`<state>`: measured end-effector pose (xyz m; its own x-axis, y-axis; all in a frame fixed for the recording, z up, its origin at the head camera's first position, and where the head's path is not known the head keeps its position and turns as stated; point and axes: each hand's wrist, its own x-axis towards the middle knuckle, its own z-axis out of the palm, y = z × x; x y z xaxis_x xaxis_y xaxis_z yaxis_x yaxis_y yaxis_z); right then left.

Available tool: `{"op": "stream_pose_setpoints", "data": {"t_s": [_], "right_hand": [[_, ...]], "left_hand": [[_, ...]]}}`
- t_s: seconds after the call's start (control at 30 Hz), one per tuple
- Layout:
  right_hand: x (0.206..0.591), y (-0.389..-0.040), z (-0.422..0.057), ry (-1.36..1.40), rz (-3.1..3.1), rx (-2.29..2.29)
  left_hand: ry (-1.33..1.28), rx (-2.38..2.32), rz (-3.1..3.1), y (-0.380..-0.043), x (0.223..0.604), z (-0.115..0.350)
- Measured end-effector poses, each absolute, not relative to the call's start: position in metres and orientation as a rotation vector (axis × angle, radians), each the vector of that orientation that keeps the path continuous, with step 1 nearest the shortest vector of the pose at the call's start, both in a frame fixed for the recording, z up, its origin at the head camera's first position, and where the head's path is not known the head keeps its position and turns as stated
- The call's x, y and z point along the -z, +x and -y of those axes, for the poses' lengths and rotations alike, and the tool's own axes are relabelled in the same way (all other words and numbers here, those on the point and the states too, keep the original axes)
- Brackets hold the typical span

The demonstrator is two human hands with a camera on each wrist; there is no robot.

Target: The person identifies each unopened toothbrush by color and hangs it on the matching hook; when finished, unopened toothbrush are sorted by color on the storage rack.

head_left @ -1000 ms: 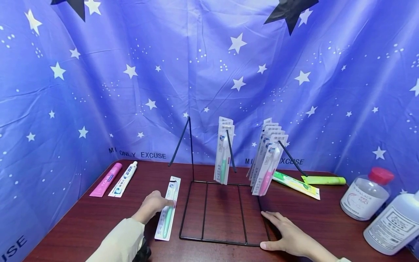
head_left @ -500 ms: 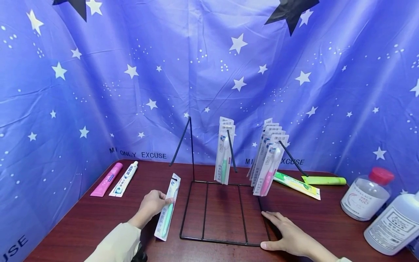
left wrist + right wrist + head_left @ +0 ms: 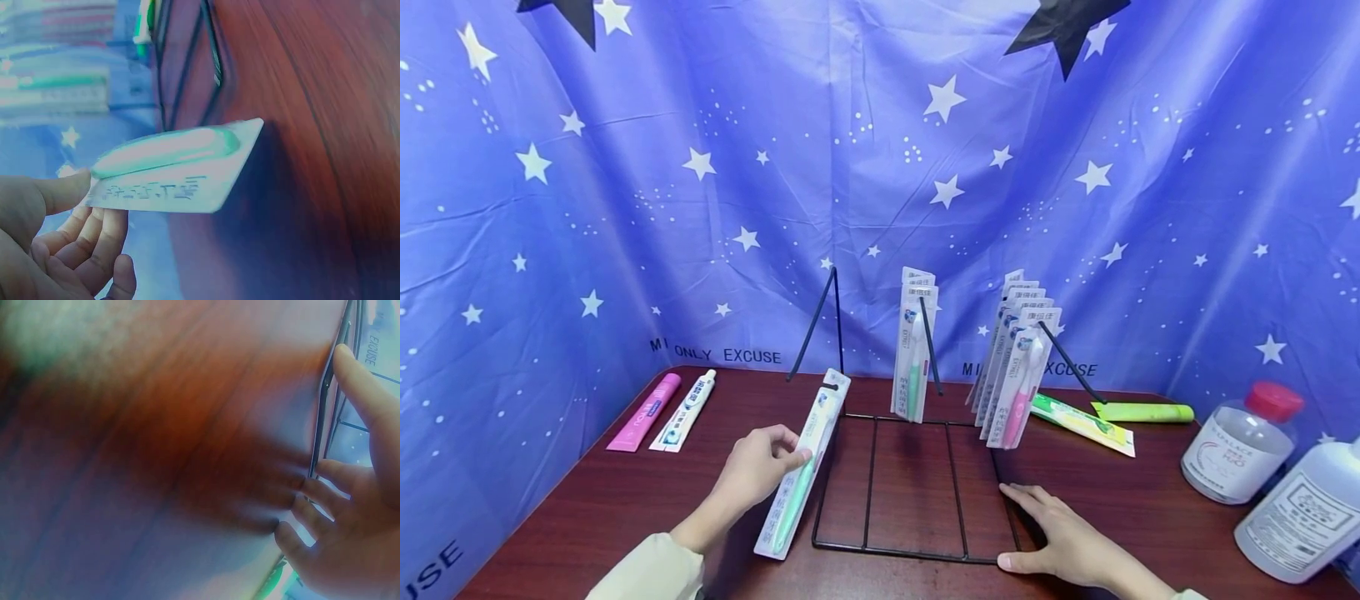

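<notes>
My left hand (image 3: 760,467) pinches a packaged toothbrush (image 3: 805,467) with a green handle, thumb on the front and fingers behind the card. The pack tilts, its holed top end raised toward the rack's left prong. In the left wrist view the lower end of the toothbrush pack (image 3: 169,169) juts out past the thumb, over the table. My right hand (image 3: 1060,537) rests at the right side of the black wire display rack (image 3: 917,553), fingers extended, thumb at its front corner. In the right wrist view the fingertips of the right hand (image 3: 350,506) are right at the rack's bar.
Packaged toothbrushes hang on the middle prong (image 3: 930,350) and several more on the right prong (image 3: 1071,362). A pink tube (image 3: 643,412) and a white toothpaste tube (image 3: 683,412) lie at left. Behind right are two more tubes; two bottles, one a red-capped bottle (image 3: 1238,454), stand at right.
The left hand has lifted the toothbrush pack's top end off the table and swung it up and right, toward the rack. The right hand has stayed at the rack.
</notes>
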<state>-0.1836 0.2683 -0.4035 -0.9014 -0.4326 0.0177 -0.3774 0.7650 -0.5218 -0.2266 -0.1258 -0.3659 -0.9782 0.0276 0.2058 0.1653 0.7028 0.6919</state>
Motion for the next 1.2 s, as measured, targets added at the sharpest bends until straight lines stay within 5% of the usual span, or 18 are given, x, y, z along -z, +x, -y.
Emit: {"op": "stream_pose_setpoints", "data": {"t_s": [0.53,1.2], "right_hand": [[0.403,-0.183,-0.268,-0.643,-2.851,0.799],[0.404,-0.183,-0.267,-0.677,-2.912,0.758]], "left_hand": [[-0.768,1.277,2.628,-0.177,0.335,0.081],[-0.9,1.496,2.41,-0.142,0.299,0.064]]}}
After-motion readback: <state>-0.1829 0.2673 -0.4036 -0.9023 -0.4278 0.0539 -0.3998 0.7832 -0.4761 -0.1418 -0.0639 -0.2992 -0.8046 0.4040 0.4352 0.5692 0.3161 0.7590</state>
